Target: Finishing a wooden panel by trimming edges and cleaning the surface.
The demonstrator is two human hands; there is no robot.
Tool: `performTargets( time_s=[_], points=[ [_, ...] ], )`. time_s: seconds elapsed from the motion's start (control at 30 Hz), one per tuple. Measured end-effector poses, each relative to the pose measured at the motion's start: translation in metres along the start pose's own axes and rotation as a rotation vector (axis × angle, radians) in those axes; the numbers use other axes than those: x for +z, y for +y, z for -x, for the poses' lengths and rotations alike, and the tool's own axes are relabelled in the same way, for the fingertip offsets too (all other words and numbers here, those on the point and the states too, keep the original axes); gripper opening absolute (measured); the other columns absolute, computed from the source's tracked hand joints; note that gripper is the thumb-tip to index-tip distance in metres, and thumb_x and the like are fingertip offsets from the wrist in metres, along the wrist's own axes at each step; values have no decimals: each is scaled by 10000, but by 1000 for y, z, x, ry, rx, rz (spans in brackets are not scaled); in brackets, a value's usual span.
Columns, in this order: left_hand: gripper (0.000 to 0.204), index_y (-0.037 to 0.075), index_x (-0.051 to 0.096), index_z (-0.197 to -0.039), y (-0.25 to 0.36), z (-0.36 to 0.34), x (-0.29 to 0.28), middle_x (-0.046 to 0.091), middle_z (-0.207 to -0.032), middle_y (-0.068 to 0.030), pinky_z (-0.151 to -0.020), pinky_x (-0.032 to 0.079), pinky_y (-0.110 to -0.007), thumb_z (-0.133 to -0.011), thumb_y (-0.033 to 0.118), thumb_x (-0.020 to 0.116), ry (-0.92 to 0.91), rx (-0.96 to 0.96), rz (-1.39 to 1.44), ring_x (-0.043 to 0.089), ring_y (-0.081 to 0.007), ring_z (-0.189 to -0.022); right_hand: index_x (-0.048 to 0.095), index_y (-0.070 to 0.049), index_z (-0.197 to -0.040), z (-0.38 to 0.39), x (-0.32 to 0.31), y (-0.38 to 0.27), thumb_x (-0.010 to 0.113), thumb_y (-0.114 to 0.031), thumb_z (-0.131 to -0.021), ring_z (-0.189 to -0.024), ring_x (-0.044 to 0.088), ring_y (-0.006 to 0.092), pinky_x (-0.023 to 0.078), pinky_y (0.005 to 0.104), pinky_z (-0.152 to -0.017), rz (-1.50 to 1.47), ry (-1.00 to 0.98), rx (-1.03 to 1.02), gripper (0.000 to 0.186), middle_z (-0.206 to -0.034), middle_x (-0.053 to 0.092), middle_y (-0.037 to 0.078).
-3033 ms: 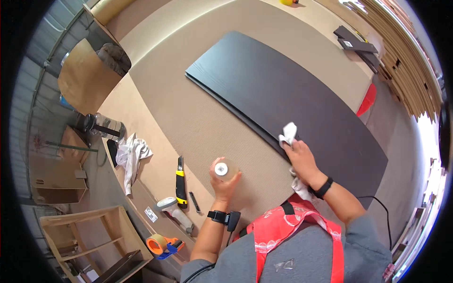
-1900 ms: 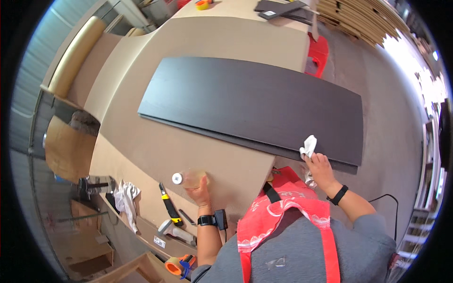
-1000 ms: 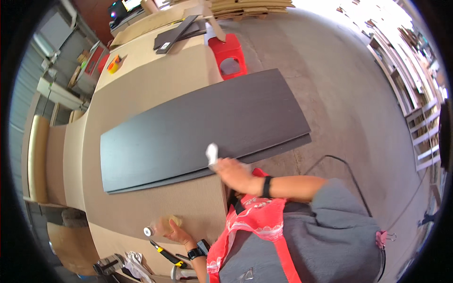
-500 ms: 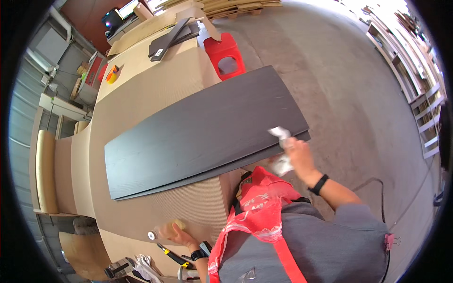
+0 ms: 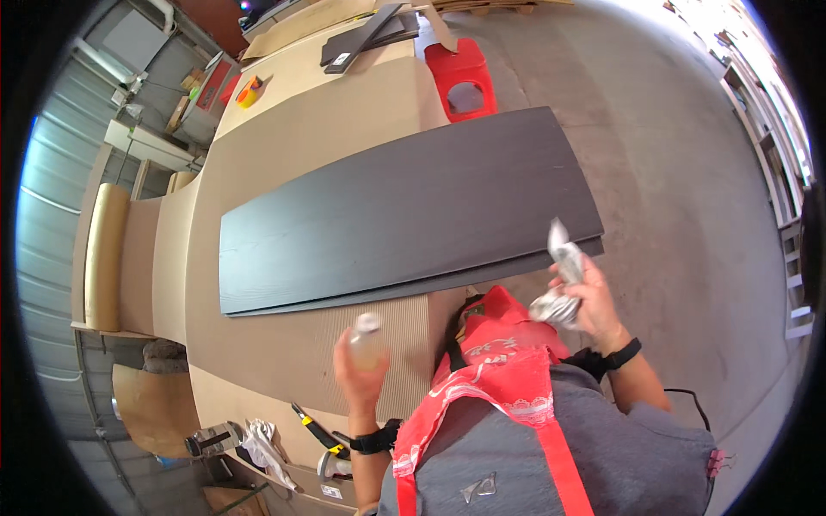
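Observation:
My left hand (image 5: 353,378) grips a clear plastic bottle (image 5: 368,344) with a white cap and pale yellow liquid, held upright over the corrugated cardboard (image 5: 267,361). My right hand (image 5: 595,301) holds a crumpled white cloth (image 5: 559,305) beside the near right corner of two stacked dark grey boards (image 5: 396,206) with curved edges, lying on the cardboard. A black-and-yellow utility knife (image 5: 323,439) lies near my left forearm, next to a white cloth (image 5: 262,443).
A red plastic stool (image 5: 469,60) stands beyond the boards' right end. Dark strips (image 5: 353,47) and an orange-yellow tape (image 5: 248,93) sit at the far end. A gold-brown roll (image 5: 103,258) lies left. A clear container (image 5: 215,440) is at lower left. Pallets (image 5: 766,155) line the right side.
My left hand has lifted the bottle from low by the knife to a raised, upright position. My right hand, earlier moving across the board's front, has drawn back off its edge with the cloth.

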State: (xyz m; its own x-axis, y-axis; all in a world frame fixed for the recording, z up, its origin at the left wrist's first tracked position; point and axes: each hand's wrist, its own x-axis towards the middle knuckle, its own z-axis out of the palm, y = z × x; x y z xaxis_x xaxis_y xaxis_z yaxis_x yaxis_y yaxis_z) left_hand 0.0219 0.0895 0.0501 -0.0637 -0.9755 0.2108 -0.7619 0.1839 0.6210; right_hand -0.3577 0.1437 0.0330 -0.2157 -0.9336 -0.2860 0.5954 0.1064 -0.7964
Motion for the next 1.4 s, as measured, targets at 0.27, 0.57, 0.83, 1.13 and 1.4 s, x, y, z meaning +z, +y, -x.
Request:
performTargets(
  time_s=[0.27,0.57,0.83,1.13,1.4],
  points=[
    [617,164,546,-1210,88,-50,23,556,-1097,-64,-933,362,-407,-631,214,751,-48,477,-462,522,-229,-1042,391,-30,-1310,-8,52,6,477,68,-773,-860,563,114,467,266,-797,-194,-434,395,553,-1137,545,82],
    [371,189,597,-1061,106,-56,46,557,-1088,-40,-964,311,-445,-699,111,625,188,707,-690,501,-190,-1092,311,-40,-1373,-3,53,15,509,17,-819,-982,539,115,445,268,-897,-180,-503,467,591,-1244,482,53],
    [300,199,601,-993,81,-52,57,569,-1073,19,-952,238,-427,-706,117,635,265,753,-767,475,-144,-1146,265,-13,-1389,-4,76,14,515,-29,-843,-1141,463,183,404,311,-962,67,-605,498,601,-1259,457,89],
    [713,84,529,-1181,24,-35,53,574,-1112,-67,-931,339,-415,-560,240,840,1,-30,-242,512,-237,-1092,456,-26,-1267,-48,103,58,534,-59,-764,-807,523,291,427,413,-690,1662,-463,-546,510,-881,498,119],
    [667,17,497,-1191,-16,-11,34,575,-1090,-135,-876,426,-405,-629,176,819,90,-135,189,555,-293,-1008,537,-75,-1163,-35,50,44,502,-106,-802,-817,526,241,420,370,-659,2069,-112,-508,364,-861,518,81]
  ],
)
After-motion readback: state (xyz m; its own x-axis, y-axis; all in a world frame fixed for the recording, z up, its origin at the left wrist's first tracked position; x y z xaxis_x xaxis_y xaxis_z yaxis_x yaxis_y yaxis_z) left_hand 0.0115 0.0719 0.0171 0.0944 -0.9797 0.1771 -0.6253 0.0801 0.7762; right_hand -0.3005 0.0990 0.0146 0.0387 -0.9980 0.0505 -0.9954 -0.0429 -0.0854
